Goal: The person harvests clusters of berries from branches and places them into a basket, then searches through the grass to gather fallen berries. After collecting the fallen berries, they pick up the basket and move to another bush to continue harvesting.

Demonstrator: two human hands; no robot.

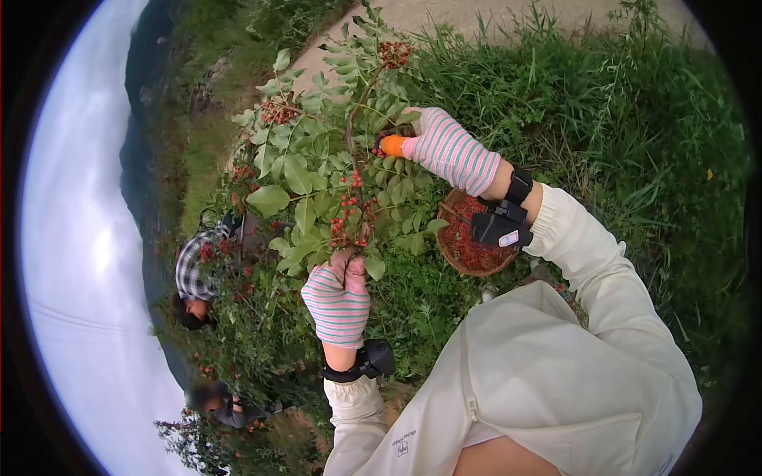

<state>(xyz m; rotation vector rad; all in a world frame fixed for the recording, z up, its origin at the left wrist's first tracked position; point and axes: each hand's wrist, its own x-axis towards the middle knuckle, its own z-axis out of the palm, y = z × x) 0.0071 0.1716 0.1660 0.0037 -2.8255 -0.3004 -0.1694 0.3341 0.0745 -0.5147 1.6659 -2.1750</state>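
A leafy branch (351, 131) bears clusters of small red berries (349, 202). My left hand (340, 297), in a striped pink, white and green glove with bare fingertips, pinches the branch at its lower end in the view, just below the berries. My right hand (452, 151), in a matching glove, is closed at a small berry cluster beside the branch's upper part. An orange sleeve (393, 145) with a dark tip covers one of its digits. Leaves partly hide its other fingertips. Both wrists carry black straps with devices.
The view is turned sideways. A round basket (452, 258) of red berries stands on the grass below my right wrist. A person in a checked shirt (198, 258) bends among bushes at left, with another person (230, 414) lower down. A pale path (516, 20) runs along the top.
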